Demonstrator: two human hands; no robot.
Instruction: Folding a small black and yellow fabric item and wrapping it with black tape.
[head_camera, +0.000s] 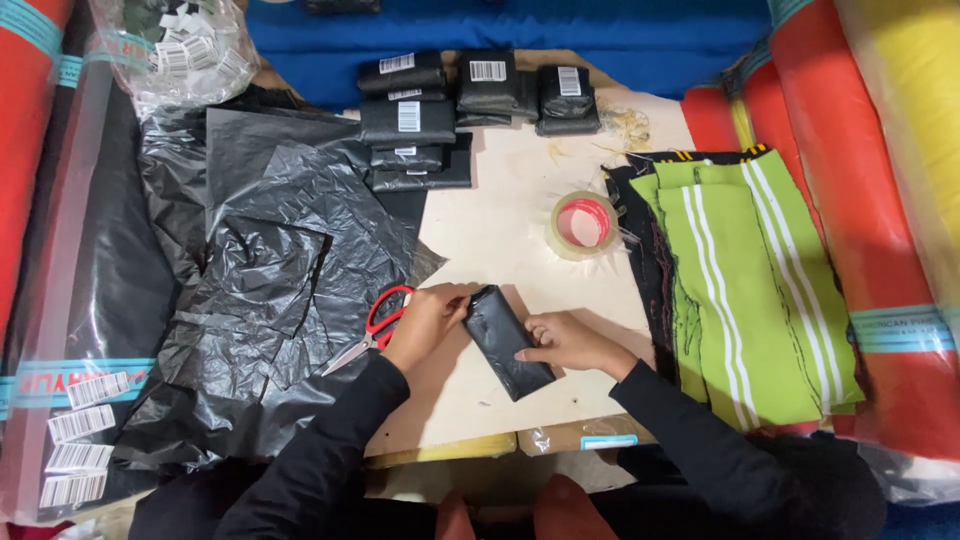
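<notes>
Now both hands are on one small black packet (507, 342), which lies slanted on the table (490, 235) near its front edge. The left hand (428, 322) closes its grip around the upper end of the packet, fingers curled over the plastic, probably to keep the fold tight. The right hand (568, 343) presses on the side of the packet with the fingers bent; its grip looks closed on the plastic too, so the wrap cannot open again.

Red scissors (377, 327) lie just beside the left hand, partly on the black plastic sheets (285, 265), which are spread over the left part of the table. They are close, so it seems they are kept ready for cutting. A tape roll (582, 224) with a red core lies behind the packet, a little to the right, near enough to reach.

At the far edge, finished packets (470, 100) with white barcode labels are stacked in a group, well apart from the hands. Green cloth (745, 290) with white stripes lies in a pile at the right side. A clear bag of labels (185, 50) rests at the far left corner.
</notes>
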